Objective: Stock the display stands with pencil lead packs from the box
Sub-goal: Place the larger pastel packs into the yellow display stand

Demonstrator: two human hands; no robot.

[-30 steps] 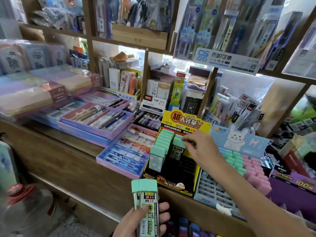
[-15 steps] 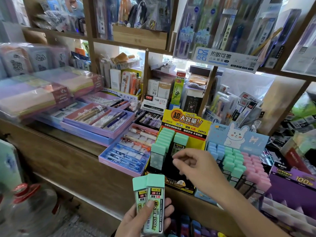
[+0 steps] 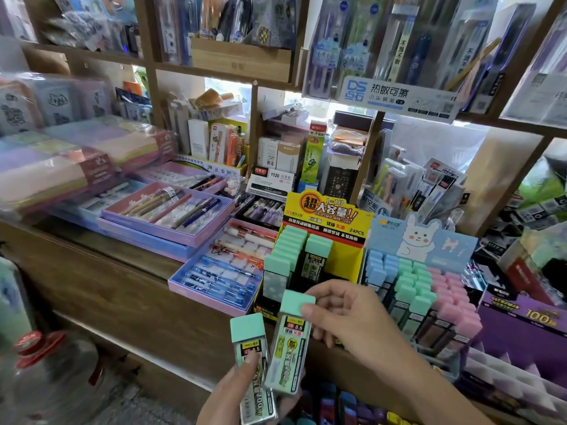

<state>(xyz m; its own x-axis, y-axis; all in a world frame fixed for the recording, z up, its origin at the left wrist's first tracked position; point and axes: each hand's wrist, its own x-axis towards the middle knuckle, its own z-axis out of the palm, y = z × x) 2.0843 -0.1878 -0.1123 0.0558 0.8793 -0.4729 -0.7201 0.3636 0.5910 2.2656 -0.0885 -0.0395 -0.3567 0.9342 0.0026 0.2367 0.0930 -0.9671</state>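
Note:
My left hand grips a mint-capped pencil lead pack at the bottom of the view, thumb on its label. My right hand pinches the mint cap of a second lead pack, which stands tilted beside the first one. Just behind them is the yellow and black display stand, with a full left column of mint-capped packs and one pack at the back of its middle column. To the right stands a blue rabbit display stand with blue, mint and pink packs.
Trays of pens and refills lie on the wooden counter left of the stands. A purple box sits at the right. Shelves above hold packaged pens. A large clear water bottle stands at lower left.
My right hand drew back from the yellow stand down to my left hand and took hold of one of the two packs there by its cap.

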